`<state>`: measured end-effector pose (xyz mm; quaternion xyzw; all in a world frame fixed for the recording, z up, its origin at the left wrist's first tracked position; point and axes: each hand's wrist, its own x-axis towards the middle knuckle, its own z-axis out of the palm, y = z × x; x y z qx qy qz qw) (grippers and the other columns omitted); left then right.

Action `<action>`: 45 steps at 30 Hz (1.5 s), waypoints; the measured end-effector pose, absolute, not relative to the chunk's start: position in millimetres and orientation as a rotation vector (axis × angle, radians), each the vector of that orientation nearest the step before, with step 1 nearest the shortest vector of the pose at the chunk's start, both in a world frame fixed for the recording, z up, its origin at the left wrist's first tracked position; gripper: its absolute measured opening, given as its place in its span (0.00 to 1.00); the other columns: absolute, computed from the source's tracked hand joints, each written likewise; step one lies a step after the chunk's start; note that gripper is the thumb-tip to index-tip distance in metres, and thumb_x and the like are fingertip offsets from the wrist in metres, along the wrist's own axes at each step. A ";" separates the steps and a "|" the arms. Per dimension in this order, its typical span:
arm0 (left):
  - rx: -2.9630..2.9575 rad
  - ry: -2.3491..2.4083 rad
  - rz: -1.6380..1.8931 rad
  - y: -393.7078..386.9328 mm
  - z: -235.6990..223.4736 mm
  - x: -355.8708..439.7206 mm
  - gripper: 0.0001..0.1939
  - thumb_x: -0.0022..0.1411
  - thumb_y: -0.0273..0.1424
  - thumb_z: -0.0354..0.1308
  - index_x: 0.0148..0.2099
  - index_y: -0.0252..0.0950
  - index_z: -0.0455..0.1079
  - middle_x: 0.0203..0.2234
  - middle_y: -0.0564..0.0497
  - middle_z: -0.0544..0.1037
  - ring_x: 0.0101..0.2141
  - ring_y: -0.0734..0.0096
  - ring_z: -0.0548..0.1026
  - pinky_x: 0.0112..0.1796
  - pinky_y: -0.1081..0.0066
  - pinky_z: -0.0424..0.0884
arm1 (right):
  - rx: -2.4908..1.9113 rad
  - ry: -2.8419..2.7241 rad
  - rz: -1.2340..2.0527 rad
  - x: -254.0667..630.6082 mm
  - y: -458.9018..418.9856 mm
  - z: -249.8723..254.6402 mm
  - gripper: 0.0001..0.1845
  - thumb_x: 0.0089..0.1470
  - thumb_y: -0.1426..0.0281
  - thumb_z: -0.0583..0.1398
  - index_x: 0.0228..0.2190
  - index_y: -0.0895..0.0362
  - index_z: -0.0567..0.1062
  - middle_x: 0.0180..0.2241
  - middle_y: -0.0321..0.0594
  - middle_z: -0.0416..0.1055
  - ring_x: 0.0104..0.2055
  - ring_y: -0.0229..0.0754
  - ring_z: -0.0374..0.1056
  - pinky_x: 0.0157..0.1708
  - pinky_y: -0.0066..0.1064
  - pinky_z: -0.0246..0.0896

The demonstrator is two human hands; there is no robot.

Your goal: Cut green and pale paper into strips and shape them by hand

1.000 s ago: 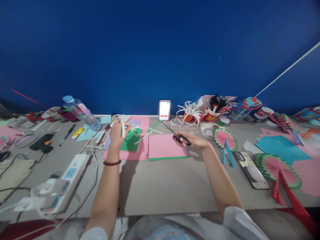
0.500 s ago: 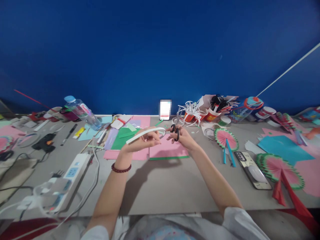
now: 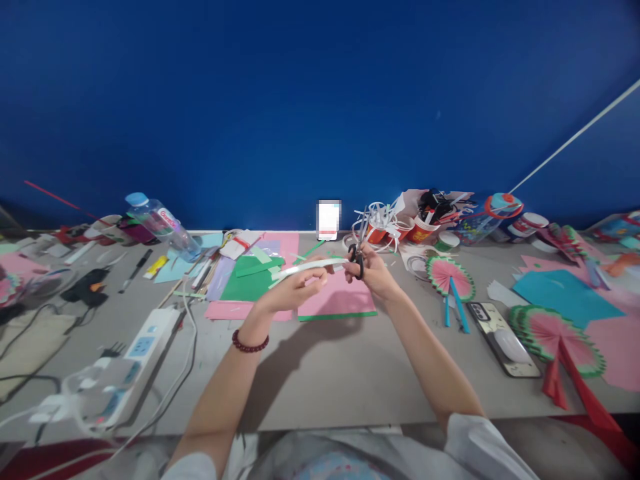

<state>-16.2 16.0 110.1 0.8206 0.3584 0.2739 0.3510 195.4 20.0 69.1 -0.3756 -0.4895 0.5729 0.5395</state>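
Observation:
My left hand (image 3: 296, 288) is raised over the table and pinches a long white paper strip (image 3: 305, 268) that runs level toward my right hand. My right hand (image 3: 375, 275) grips black-handled scissors (image 3: 358, 252) with the blades pointing up, right at the strip's right end. A bead bracelet (image 3: 249, 344) circles my left wrist. Below the hands lie a pink paper sheet (image 3: 340, 301) and a green sheet (image 3: 249, 283) on the grey table (image 3: 330, 373).
A power strip (image 3: 131, 363) with cables lies front left, a glue gun (image 3: 90, 285) and a water bottle (image 3: 163, 224) behind it. Pink paper fans (image 3: 453, 279) (image 3: 555, 333), a phone (image 3: 503, 339), blue paper (image 3: 565, 297) and cups with white strips (image 3: 400, 227) crowd the right.
My left hand lifted the white strip off the paper pile and carried it right. My right hand raised the scissors from the pink sheet to the strip's end, blades turned upward.

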 end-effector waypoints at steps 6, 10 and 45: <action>2.254 0.991 0.688 27.8 103.6 -24.5 0.22 0.67 0.38 0.43 0.24 0.37 0.66 0.25 0.49 0.71 0.40 0.63 0.70 0.46 0.65 0.65 | -0.969 -1.134 1.184 205.8 23.4 75.2 0.24 0.39 0.66 0.69 0.31 0.52 0.59 0.30 0.27 0.64 0.18 0.31 0.66 0.19 0.28 0.62; 2.239 1.099 0.661 43.9 93.1 -47.0 0.19 0.65 0.41 0.47 0.30 0.38 0.74 0.48 0.47 0.73 0.44 0.64 0.72 0.40 0.69 0.68 | -1.014 -1.159 1.086 215.8 24.5 79.9 0.23 0.41 0.65 0.68 0.32 0.53 0.59 0.30 0.27 0.64 0.18 0.29 0.64 0.20 0.27 0.62; 1.801 0.950 0.804 35.7 88.8 -14.2 0.14 0.62 0.42 0.53 0.37 0.36 0.70 0.36 0.47 0.78 0.39 0.66 0.74 0.40 0.68 0.69 | -1.118 -1.513 1.127 211.6 18.6 72.4 0.23 0.39 0.65 0.68 0.33 0.53 0.62 0.30 0.30 0.64 0.26 0.32 0.62 0.28 0.28 0.62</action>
